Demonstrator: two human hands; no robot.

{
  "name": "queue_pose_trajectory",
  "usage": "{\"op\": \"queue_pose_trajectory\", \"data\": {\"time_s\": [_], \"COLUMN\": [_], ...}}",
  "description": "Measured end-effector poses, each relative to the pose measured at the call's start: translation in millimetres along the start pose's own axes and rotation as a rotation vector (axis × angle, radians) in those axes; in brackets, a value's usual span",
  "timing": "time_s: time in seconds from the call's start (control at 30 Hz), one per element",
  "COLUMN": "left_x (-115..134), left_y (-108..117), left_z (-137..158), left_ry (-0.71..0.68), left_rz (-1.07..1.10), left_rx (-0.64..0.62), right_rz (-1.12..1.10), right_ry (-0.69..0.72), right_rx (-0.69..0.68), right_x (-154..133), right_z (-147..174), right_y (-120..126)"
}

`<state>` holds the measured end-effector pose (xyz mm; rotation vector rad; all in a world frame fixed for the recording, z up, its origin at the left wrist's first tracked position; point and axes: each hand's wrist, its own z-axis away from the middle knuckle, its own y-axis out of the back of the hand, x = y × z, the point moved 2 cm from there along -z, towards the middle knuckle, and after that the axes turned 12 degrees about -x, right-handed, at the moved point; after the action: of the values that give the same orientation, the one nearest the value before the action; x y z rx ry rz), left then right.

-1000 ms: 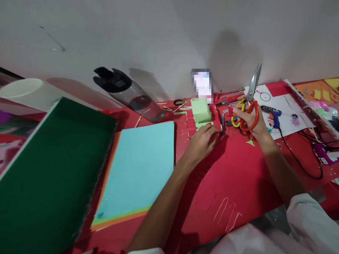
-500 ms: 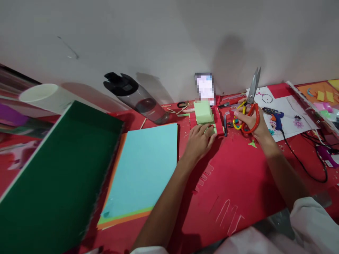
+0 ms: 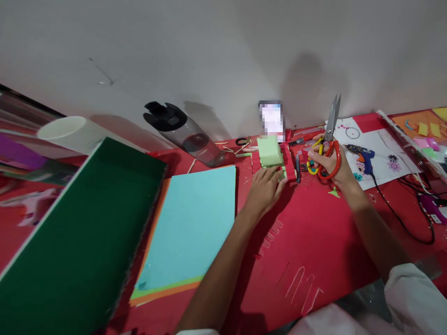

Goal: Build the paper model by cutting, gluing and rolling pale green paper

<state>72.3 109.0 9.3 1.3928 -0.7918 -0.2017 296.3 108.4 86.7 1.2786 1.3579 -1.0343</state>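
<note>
My left hand (image 3: 264,190) lies on the near edge of a red paper piece (image 3: 289,165), its fingers stretched out and a little apart. A folded light green paper (image 3: 269,151) stands up on that piece, just beyond the fingertips. My right hand (image 3: 335,170) grips a pair of scissors (image 3: 333,120) by red and yellow handle loops. The metal blades point up and away, nearly together, above the table. Between the hands lie a dark slim tool (image 3: 298,167) and pliers, partly hidden behind the scissors' handles. A small green paper scrap (image 3: 334,192) is below my right hand.
A dark bottle (image 3: 185,135) leans near the wall beside stacked coloured sheets (image 3: 195,218). A big green board (image 3: 84,232) fills the left. A phone (image 3: 272,118) leans against the wall. On the right are a blue glue gun (image 3: 366,158) with its cable and printed paper (image 3: 375,174).
The view has shifted slightly, so everything sits a little lower in the picture. Both hands keep nearly the same place and hold.
</note>
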Motion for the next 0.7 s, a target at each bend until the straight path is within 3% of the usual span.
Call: {"op": "queue_pose_trajectory", "data": {"time_s": [0.37, 0.5, 0.6, 0.7], "left_x": [-1.1, 8.7, 20.1, 27.7], "left_y": [3.6, 20.5, 28.8, 30.5], "left_z": [-1.0, 2.4, 5.3, 7.0], "left_ry": [-0.011, -0.137, -0.287, -0.335], "left_rz": [0.155, 0.316, 0.542, 0.643], "left_rx": [0.004, 0.024, -0.154, -0.295], "right_rz": [-0.015, -0.023, -0.016, -0.025], "right_ry": [-0.01, -0.02, -0.02, -0.023], "right_rx": [0.015, 0.016, 0.018, -0.008], "right_x": [7.0, 6.3, 5.6, 4.3], "right_z": [0.2, 0.1, 0.8, 2.2], "right_y": [-0.7, -3.6, -6.1, -10.2]}}
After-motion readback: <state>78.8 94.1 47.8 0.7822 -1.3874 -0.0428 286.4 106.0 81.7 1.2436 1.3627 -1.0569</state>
